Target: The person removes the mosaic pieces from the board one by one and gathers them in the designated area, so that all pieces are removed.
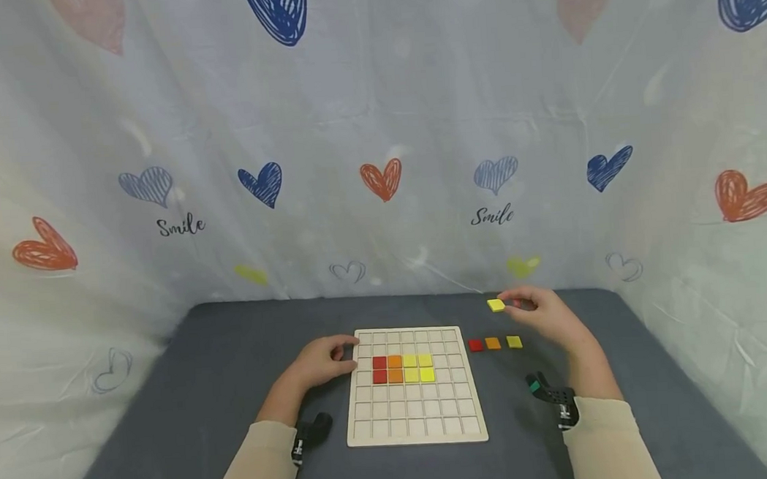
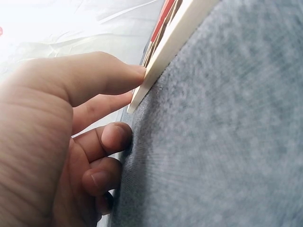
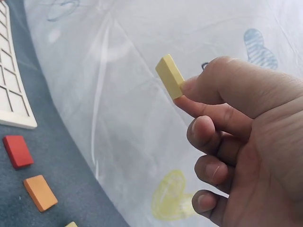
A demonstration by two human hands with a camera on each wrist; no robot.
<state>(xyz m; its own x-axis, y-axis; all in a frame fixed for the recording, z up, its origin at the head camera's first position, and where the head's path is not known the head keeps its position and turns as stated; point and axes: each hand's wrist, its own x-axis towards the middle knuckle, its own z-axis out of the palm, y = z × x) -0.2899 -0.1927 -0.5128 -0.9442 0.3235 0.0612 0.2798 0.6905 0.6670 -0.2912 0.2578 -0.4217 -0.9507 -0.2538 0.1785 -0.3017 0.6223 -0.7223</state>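
A wooden grid board (image 1: 416, 429) lies on the table, with red (image 1: 380, 369), orange (image 1: 394, 368) and yellow tiles (image 1: 418, 367) set in two rows of its cells. My left hand (image 1: 321, 361) rests at the board's left edge; in the left wrist view the thumb and index finger touch its rim (image 2: 161, 61), other fingers curled below. Beyond the board's right side, my right hand (image 1: 542, 313) pinches a yellow square tile (image 3: 170, 77) between thumb and index finger, raised above the table. The other right fingers curl loosely.
To the right of the board, a red tile (image 1: 475, 345), an orange tile (image 1: 492, 343) and a yellow tile (image 1: 514, 342) lie in a row on the dark grey table (image 1: 248, 394). A white curtain (image 1: 330, 221) printed with hearts hangs behind the table's back edge.
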